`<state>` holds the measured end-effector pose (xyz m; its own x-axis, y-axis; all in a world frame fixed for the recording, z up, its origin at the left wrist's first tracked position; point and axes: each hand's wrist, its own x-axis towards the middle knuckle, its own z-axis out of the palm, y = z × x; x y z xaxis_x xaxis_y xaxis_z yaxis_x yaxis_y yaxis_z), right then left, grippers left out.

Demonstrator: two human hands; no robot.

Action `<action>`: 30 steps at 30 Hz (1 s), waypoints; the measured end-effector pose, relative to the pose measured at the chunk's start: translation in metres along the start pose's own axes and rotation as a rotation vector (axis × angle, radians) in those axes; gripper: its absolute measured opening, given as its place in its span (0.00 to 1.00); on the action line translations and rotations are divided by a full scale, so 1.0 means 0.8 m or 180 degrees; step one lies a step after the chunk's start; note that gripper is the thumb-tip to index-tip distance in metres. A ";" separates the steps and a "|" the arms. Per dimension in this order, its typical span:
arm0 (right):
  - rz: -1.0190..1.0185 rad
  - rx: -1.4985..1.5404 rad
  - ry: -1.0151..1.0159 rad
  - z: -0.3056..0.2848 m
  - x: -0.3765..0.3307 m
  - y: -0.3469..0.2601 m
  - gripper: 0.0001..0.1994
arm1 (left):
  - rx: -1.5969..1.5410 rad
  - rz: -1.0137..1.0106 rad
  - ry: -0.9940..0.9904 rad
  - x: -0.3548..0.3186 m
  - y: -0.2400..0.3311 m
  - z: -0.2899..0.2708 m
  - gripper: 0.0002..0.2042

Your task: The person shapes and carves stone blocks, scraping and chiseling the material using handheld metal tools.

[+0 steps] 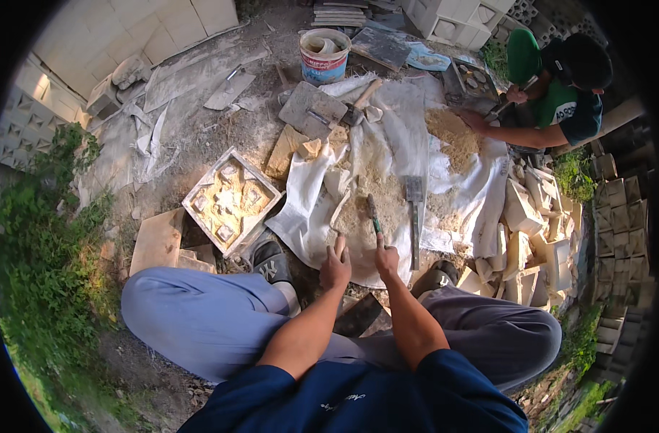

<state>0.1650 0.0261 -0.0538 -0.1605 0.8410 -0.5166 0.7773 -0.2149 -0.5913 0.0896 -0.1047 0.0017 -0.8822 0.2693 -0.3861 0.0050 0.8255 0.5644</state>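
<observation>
My left hand (335, 268) is closed round the wooden handle (340, 244) of a trowel-like tool. Its thin bent neck (335, 216) reaches up over the sandy powder, and its far end blends into the pale cloth. Beside it, my right hand (387, 261) grips a slim dark tool with a green part (375, 220), its tip pointing away over the powder (356, 215). The powder lies on a white woven sheet (293, 209) between my feet. Left of the sheet sits a square frame mould (230, 200) with a powdery, star-like relief inside.
A long flat metal tool (414, 216) lies right of my hands. A hammer (364, 101), slab (311, 110) and bucket (325, 61) are farther off. Broken blocks (524, 238) pile up at right. At upper right, a co-worker (560, 94) holds a tool.
</observation>
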 end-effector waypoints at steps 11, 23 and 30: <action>-0.0110 -0.0090 0.0176 0.009 -0.006 0.008 0.40 | 0.0092 0.0087 0.0088 0.001 -0.007 0.005 0.23; -0.0306 -0.0428 0.0079 0.004 0.003 0.016 0.40 | 0.0077 0.0013 -0.0047 0.000 0.000 0.006 0.24; -0.0531 -0.0060 0.0145 -0.007 -0.025 -0.013 0.41 | 0.0009 0.0107 0.0148 -0.005 -0.005 0.006 0.21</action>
<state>0.1640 0.0142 -0.0337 -0.2608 0.8860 -0.3835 0.7535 -0.0615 -0.6546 0.0956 -0.1066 -0.0024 -0.9025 0.2736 -0.3325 0.0363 0.8178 0.5744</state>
